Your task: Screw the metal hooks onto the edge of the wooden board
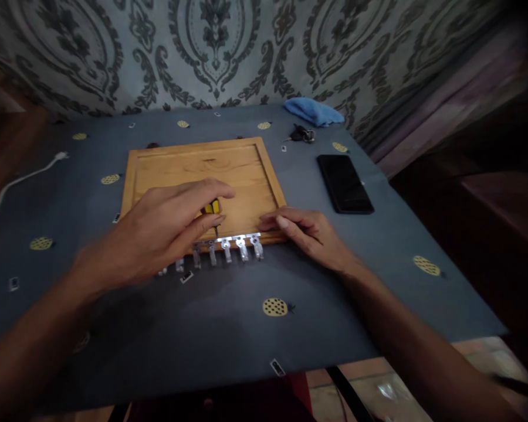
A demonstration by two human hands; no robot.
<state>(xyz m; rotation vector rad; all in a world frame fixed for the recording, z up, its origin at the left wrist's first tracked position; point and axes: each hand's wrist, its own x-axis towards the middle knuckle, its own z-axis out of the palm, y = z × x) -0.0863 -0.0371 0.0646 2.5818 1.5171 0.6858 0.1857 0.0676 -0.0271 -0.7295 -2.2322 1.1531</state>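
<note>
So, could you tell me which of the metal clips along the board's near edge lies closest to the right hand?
The rightmost clip in the row: it sits just beside the right hand fingertips, while the other clips run off leftward, beneath the left hand.

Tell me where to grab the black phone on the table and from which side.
Grip the phone across its two long edges, coming from above on its near, right side. It lies flat and slim on the blue cloth, with bare cloth all round, nearest the right hand.

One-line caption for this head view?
Left hand grips a yellow-handled screwdriver over a wooden tray; right hand steadies its corner.
</note>
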